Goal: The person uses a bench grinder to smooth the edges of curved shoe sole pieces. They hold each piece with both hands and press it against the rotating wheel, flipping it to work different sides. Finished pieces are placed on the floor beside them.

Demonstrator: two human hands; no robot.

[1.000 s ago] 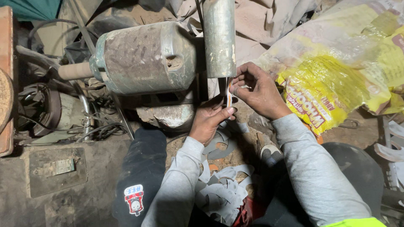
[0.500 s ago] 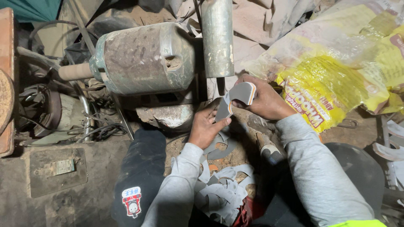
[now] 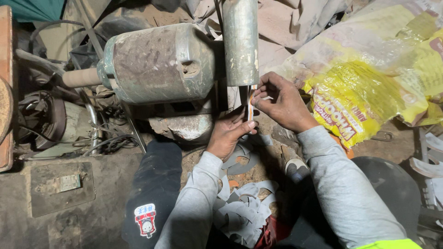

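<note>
Seen from the head camera, both hands meet just below a dusty metal drum that hangs upright at the far middle of the scene; the right hand has its fingers pinched together on a thin flat strip, pale with an orange edge, held on edge and upright right under the drum's lower rim; the left hand comes up from the near side with its fingers closed against the lower part of the same strip, thumb and fingertips touching it; whether the strip touches the drum I cannot tell. Just left of the drum sits a worn, rust-stained motor housing, lying on its side with a shaft pointing left; under it is a rough stone block. To the right, well apart from the hands, lies a crumpled yellow plastic sack. Near the person's lap, between the grey sleeves, a heap of pale cut-out scraps lies on the ground; a dark trouser leg with a small sewn patch stretches to the near left; tangled cables lie at the far left beside a flat metal plate.
</note>
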